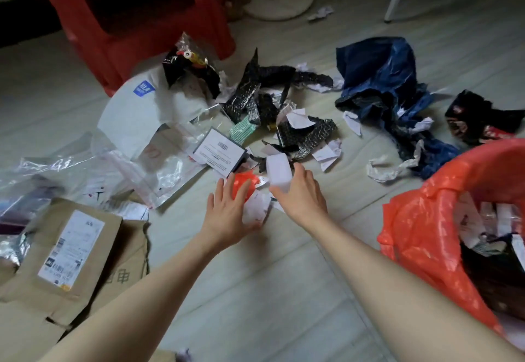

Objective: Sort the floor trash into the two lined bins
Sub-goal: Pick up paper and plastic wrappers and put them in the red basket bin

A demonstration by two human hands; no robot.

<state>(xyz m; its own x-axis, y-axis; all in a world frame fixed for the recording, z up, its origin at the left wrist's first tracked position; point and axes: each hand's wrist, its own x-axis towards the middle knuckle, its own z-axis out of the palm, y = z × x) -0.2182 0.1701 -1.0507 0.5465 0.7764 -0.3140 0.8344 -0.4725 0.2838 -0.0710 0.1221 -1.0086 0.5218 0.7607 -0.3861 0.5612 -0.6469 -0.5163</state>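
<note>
Right hand (302, 194): grips a white rectangular paper slip (279, 172).
Left hand (227, 211): fingers straight, pressing white crumpled paper scraps (257, 209).
Orange-lined bin (420, 228): right of the grip, nearer the right hand.

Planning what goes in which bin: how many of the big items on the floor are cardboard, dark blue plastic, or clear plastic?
Flattened brown cardboard boxes: 2
Crumpled dark blue plastic bag: 1
Clear plastic zip bags: 2 at least, overlapping
Total: 5

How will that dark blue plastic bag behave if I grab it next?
The dark blue plastic bag lies crumpled and glossy, so it is probably floppy, light and somewhat slippery. White paper scraps rest among its folds, so lifting it may drag or shed them.
</note>
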